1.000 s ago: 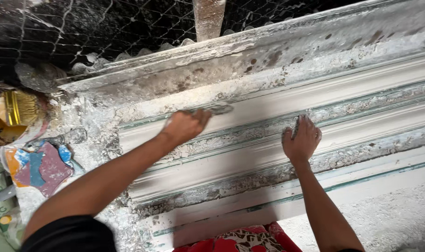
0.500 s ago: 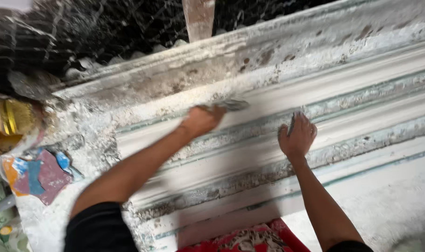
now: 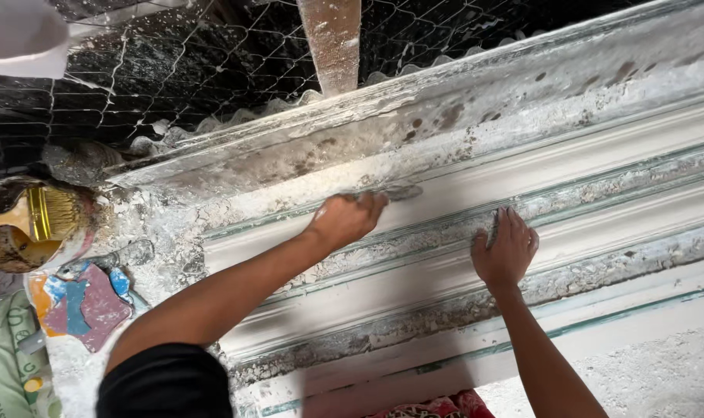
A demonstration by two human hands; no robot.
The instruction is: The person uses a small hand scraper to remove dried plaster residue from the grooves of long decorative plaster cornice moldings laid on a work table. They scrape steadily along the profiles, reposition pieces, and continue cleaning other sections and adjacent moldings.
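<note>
Both hands on white plaster moulding (image 3: 460, 271). Left hand (image 3: 350, 218) gripping small metal tool (image 3: 398, 191). Right hand (image 3: 507, 251) open, flat against ridge.

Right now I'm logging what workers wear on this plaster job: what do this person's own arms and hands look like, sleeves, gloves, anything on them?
Both hands are bare, no gloves. The left hand and right hand carry smears of white plaster dust. The left arm ends in a short black sleeve at the upper arm; the right forearm is uncovered as far as shown. No watch, ring or band is visible.
</note>
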